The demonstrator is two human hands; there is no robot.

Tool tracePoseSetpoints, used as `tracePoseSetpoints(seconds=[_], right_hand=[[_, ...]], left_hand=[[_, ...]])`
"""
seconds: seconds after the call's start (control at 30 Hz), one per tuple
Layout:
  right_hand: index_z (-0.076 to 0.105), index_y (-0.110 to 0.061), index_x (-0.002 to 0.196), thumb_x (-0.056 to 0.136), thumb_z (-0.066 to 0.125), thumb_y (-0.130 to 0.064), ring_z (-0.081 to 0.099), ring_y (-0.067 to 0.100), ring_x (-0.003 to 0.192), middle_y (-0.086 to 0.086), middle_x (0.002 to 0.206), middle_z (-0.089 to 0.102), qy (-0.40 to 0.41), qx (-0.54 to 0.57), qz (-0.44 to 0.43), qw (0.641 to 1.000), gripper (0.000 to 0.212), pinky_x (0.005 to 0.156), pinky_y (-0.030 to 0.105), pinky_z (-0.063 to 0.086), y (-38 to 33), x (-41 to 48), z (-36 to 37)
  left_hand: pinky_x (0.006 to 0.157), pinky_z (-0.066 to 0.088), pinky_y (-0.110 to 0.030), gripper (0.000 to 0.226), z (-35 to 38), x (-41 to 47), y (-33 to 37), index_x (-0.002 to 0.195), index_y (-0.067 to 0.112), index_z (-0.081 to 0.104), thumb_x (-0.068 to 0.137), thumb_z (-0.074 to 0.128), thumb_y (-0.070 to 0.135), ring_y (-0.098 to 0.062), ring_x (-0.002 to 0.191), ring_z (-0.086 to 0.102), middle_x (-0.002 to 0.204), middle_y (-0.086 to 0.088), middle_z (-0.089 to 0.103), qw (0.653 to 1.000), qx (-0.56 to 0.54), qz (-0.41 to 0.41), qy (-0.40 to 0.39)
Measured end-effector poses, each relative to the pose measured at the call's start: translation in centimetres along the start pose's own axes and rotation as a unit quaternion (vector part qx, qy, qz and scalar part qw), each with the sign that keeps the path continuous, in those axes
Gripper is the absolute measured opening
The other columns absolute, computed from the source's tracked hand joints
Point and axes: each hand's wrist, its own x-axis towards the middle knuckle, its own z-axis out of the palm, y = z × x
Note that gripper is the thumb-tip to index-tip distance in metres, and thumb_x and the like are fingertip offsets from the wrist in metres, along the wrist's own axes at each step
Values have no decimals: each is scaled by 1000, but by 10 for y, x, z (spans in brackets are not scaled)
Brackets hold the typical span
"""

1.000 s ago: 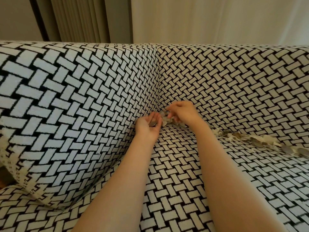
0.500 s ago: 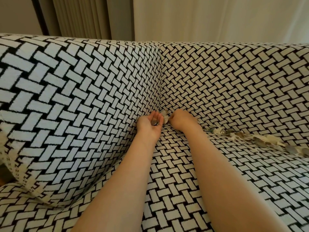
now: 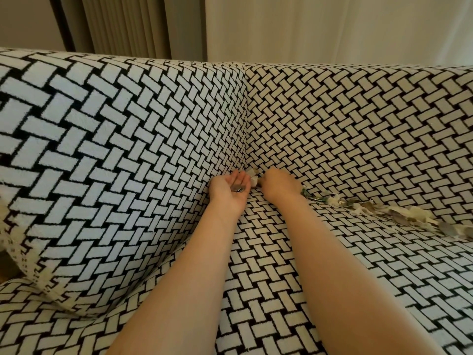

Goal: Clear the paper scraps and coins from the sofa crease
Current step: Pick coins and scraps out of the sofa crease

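My left hand (image 3: 228, 188) lies palm up at the sofa's inner corner, cupped under a few silvery coins (image 3: 238, 188). My right hand (image 3: 277, 185) is beside it, fingers curled down into the crease against a crumpled paper scrap (image 3: 253, 176); whether it grips the scrap is hidden by the knuckles. A line of more paper scraps and coins (image 3: 399, 212) runs along the crease to the right, between the seat and the backrest.
The sofa (image 3: 128, 149) wears a black-and-white woven-pattern cover; its armrest rises on the left, the backrest on the right. Curtains (image 3: 307, 26) hang behind. A loose fringed cover edge (image 3: 28, 267) droops at the lower left.
My right hand dropped lower and closed its fingers into the corner crease next to my left palm. The view shifted slightly downward. My left hand stayed cupped with the coins.
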Motion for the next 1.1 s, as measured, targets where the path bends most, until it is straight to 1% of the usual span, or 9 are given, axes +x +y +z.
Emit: tracePoseSetpoints(seconds=[0.1,0.2,0.27,0.33,0.47,0.63,0.87,1.0,1.1], right_hand=[[63,-16,117,96,40,-22,59,25,98,7,109,64,18,153,22,988,31,78,31,45,6,2,-3],[65,-12,113,95,48,-24,53,14,68,-1,79,61,-23,412,3,911,27,55,22,43,8,-1,-20],[69,-14,101,90,58,-24,47,9,57,-5,70,59,-95,451,-46,886,18,45,16,36,6,-5,-31],[70,-18,88,86,64,-23,46,7,50,-8,63,62,-144,425,-98,888,8,38,13,34,2,-9,-37],[67,-17,84,91,57,-17,44,4,39,-2,69,66,-140,398,-93,902,13,34,13,32,8,-11,-40],[59,-9,73,84,58,-14,50,15,61,4,72,58,-25,125,60,990,11,52,22,40,36,3,-44],[45,-12,82,91,51,-24,49,17,70,2,70,45,-92,2,103,990,16,63,27,43,40,5,-25],[58,-9,99,92,49,-22,52,19,74,2,72,49,-84,-6,95,992,17,72,30,43,37,5,-17],[60,-9,103,92,49,-16,57,24,91,5,93,59,-31,-8,86,996,17,75,31,41,36,1,-14]], left_hand=[[101,42,-32,32,0,1,0,118,-8,47,96,26,1,-22,100,51,95,-15,51,1000,8,8,3],[102,42,-32,28,1,1,0,94,-7,52,96,25,2,-21,83,52,89,-14,50,1000,20,8,1],[93,45,-34,31,1,3,0,75,3,46,95,22,1,-21,77,49,80,-12,47,1000,29,8,-5],[86,46,-36,29,0,3,0,75,7,43,94,21,2,-22,74,48,79,-13,46,999,40,-2,-17],[100,41,-39,25,2,-3,-1,87,1,47,94,23,1,-25,88,55,94,-18,54,997,65,-33,-38],[69,56,-28,36,-1,4,-2,126,-8,41,94,26,1,-22,89,57,121,-21,55,997,43,-48,-38],[85,46,-27,27,4,-6,-7,90,-3,53,95,28,1,-18,80,55,93,-15,55,990,119,-48,-53],[91,43,-28,29,5,-5,-9,101,-5,53,97,26,4,-17,81,55,91,-13,56,987,147,-36,-56],[93,43,-28,29,5,-6,-9,107,-2,50,98,24,6,-17,82,55,91,-13,56,988,138,-35,-63]])
